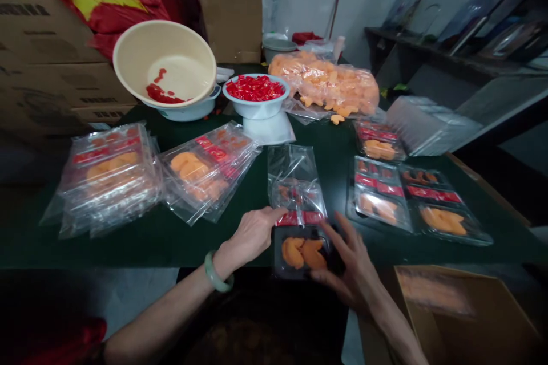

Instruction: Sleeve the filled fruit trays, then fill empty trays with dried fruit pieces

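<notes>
A black plastic tray holding orange pieces and a red strip lies on the dark green table, near its front edge. A clear plastic bag runs from the tray's far end. My left hand, with a pale green bangle on the wrist, lies flat with its fingertips on the bag at the tray's far left corner. My right hand spreads its fingers against the tray's right side, thumb near the front corner.
Stacks of bagged trays lie left and right on the table. Behind stand a white bowl of red pieces, a cream basin, and a large bag of orange pieces. An open cardboard box sits at the front right, below the table edge.
</notes>
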Demonstrator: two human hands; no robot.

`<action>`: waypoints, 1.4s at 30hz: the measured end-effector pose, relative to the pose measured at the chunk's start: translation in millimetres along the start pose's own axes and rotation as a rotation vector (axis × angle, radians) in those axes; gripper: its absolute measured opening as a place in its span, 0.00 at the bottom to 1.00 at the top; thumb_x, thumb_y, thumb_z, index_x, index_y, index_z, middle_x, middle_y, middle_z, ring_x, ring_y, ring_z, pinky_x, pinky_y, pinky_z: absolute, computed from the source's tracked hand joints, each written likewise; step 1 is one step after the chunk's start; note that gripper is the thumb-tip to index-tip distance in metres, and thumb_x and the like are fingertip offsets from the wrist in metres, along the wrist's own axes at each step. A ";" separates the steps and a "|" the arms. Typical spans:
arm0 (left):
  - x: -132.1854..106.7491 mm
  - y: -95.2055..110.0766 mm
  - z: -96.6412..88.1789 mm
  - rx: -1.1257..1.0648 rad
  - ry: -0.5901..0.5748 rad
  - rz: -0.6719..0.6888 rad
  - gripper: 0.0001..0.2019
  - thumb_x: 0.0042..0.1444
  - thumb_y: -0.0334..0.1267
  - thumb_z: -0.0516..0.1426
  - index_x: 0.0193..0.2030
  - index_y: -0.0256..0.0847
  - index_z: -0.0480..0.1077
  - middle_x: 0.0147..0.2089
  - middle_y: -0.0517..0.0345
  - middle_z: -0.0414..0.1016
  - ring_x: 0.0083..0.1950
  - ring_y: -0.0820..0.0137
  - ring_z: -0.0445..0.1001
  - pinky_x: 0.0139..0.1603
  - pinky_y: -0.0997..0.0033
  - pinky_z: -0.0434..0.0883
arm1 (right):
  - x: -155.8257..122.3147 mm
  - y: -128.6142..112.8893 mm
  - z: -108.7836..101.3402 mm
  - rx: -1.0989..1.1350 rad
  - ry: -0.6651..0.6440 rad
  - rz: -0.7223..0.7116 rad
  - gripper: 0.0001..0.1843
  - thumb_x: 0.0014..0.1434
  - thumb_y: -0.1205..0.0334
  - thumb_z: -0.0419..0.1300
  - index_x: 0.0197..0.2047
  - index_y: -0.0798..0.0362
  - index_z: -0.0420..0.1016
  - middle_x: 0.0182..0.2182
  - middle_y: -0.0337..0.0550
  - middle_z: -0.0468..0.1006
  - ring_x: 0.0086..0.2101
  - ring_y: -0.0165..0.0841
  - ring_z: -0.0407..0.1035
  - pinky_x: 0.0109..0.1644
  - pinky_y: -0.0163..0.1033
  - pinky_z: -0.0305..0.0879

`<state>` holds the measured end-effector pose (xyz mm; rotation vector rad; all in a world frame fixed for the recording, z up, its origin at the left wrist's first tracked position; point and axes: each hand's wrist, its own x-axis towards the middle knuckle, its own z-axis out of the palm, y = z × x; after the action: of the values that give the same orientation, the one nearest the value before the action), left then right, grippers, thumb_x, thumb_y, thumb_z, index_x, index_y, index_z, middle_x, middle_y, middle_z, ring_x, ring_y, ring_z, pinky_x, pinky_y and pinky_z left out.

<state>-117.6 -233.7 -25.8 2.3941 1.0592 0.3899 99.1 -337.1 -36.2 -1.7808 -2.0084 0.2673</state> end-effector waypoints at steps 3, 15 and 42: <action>-1.1 -0.6 -0.1 0.001 -0.017 0.029 0.22 0.54 0.23 0.46 0.54 0.42 0.64 0.43 0.53 0.73 0.42 0.67 0.74 0.42 0.71 0.69 | -10.7 6.6 3.6 0.018 -0.108 -0.246 0.41 0.48 0.49 0.65 0.62 0.50 0.58 0.65 0.57 0.47 0.61 0.57 0.44 0.53 0.61 0.60; -11.5 4.8 -2.2 0.137 0.100 -0.003 0.25 0.53 0.23 0.45 0.59 0.39 0.57 0.38 0.53 0.73 0.39 0.66 0.73 0.39 0.69 0.69 | 53.5 -20.4 33.3 0.059 0.276 0.059 0.12 0.48 0.59 0.67 0.27 0.53 0.67 0.30 0.45 0.69 0.33 0.38 0.60 0.36 0.43 0.64; -56.3 10.7 -7.9 -0.436 0.384 -0.364 0.25 0.52 0.50 0.57 0.50 0.36 0.59 0.28 0.63 0.67 0.25 0.75 0.65 0.26 0.76 0.64 | 38.6 -44.5 46.5 -0.275 0.297 -0.222 0.11 0.61 0.64 0.54 0.27 0.52 0.73 0.29 0.45 0.72 0.33 0.36 0.60 0.33 0.39 0.57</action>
<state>-151.6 -279.6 -16.8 1.7377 1.3783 0.8689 35.8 -299.5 -50.8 -1.6150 -2.0714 -0.3390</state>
